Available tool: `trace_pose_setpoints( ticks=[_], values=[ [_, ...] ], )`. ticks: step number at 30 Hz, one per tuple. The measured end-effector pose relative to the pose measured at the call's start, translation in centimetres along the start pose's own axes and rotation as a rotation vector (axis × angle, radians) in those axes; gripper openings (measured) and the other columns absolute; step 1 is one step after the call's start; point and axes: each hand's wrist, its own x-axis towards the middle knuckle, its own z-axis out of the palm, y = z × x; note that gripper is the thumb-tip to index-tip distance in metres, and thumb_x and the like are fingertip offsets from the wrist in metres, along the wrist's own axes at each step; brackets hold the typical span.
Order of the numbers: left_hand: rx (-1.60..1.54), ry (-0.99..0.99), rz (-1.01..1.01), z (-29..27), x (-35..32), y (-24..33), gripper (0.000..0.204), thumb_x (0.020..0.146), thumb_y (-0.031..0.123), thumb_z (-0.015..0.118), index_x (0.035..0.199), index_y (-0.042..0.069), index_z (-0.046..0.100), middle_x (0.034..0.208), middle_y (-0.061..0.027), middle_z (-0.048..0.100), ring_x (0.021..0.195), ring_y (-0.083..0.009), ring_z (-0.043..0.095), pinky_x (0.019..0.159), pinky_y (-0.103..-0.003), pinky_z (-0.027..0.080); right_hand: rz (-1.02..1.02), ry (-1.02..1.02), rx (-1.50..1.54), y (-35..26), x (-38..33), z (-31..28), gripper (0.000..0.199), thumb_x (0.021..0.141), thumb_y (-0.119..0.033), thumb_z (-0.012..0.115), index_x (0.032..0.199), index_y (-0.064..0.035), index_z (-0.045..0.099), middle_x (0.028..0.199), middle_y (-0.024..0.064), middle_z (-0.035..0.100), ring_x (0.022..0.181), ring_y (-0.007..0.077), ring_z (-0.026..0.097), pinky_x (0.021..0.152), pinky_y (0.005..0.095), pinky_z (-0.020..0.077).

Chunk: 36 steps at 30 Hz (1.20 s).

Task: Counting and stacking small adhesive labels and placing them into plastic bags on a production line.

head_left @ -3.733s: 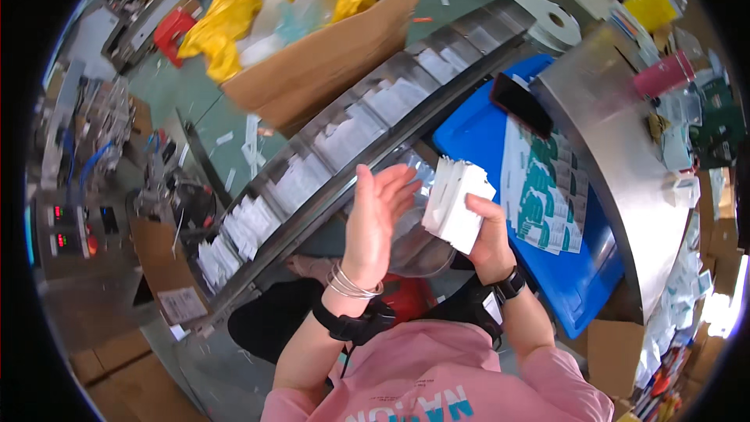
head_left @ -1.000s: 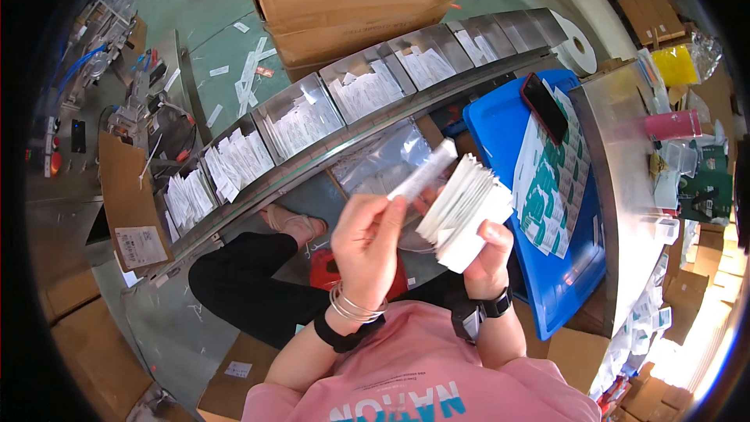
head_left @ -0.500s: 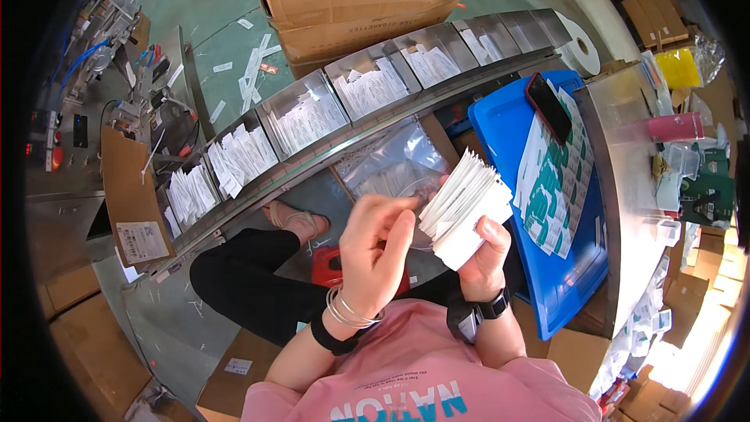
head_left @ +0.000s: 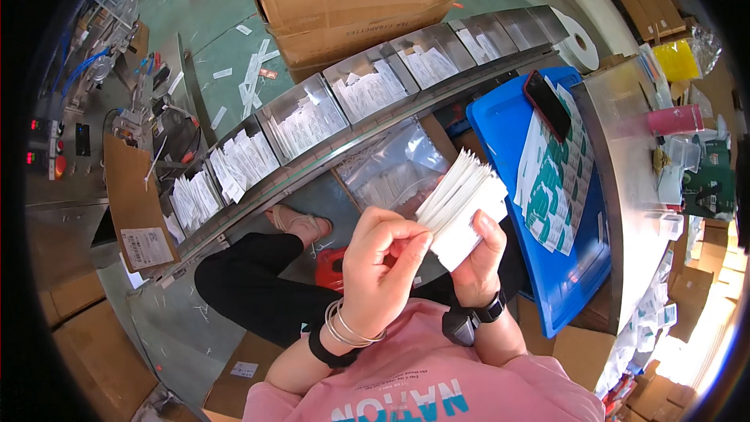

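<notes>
While the right hand (head_left: 478, 262) clamps a white packet stack (head_left: 461, 203), left hand (head_left: 383, 266) pinches its near edge.

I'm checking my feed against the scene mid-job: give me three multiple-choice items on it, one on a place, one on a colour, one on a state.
1. Where does the dark phone lie?
A. on the blue tray
B. in the cardboard box
C. on the floor

2. What colour is the stack of flat packets?
A. yellow
B. white
C. green

3. How does the right hand hold that stack?
A. flat on the open palm
B. clamped from below, packets fanned at the top
C. not at all

Answers: 1 A, the phone rests on printed sheets at the tray's far end. 2 B, the packets are white throughout. 3 B, thumb and fingers grip the lower end while the left hand pinches at the fanned edge.
</notes>
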Motion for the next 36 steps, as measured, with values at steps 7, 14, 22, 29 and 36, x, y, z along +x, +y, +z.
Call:
trace_pose_setpoints(
  ticks=[7,14,22,29,36],
  values=[
    [-0.525,0.390,-0.283,-1.0,-0.1,-0.7,0.014,0.092,0.012,0.053,0.098,-0.001,0.052,0.088,-0.0074,0.056,0.075,-0.0140,0.059,0.064,-0.029,0.050,-0.147,0.066,0.170,-2.2,1.8,-2.0,0.063,0.078,-0.031,0.062,0.129,-0.0005,0.040,0.117,0.0164,0.054,0.105,0.0328,0.055,0.092,0.0446,0.0452],
    [-0.424,0.380,-0.204,1.9,-0.4,-2.4,0.010,0.091,0.008,0.056,0.097,0.000,0.055,0.088,-0.0021,0.058,0.077,-0.0059,0.053,0.070,-0.020,0.043,0.171,-0.135,0.047,-0.3,-0.3,0.2,0.076,0.068,-0.029,0.067,0.131,0.0026,0.038,0.120,0.0255,0.052,0.107,0.0381,0.055,0.095,0.0457,0.0435],
    [0.823,0.020,0.073,-0.9,-1.8,-10.8,0.035,0.079,0.021,0.065,0.103,0.000,0.051,0.096,-0.0179,0.051,0.085,-0.0335,0.053,0.069,-0.038,0.046,0.268,-0.014,-0.256,-2.1,2.0,-7.6,0.055,0.073,-0.009,0.066,0.122,0.0032,0.047,0.109,0.0180,0.060,0.096,0.0276,0.061,0.083,0.0389,0.0508],
    [0.952,-0.103,-0.057,-0.2,-1.2,-15.9,0.015,0.083,0.014,0.058,0.080,0.003,0.048,0.074,-0.0141,0.053,0.061,-0.0323,0.057,0.052,-0.040,0.047,0.742,0.163,-0.466,2.7,7.5,-11.4,0.035,0.070,0.001,0.070,0.104,-0.0007,0.061,0.095,0.0087,0.065,0.083,0.0208,0.065,0.070,0.0347,0.0535],
    [0.900,-0.147,-0.122,-0.2,0.5,-14.7,0.015,0.084,0.014,0.056,0.076,0.005,0.048,0.068,-0.0137,0.053,0.055,-0.0317,0.057,0.047,-0.040,0.046,0.206,0.058,-1.801,14.9,14.6,-14.5,0.066,0.063,-0.024,0.076,0.116,0.0031,0.047,0.107,0.0224,0.056,0.093,0.0429,0.058,0.078,0.0437,0.0486]
  ],
)
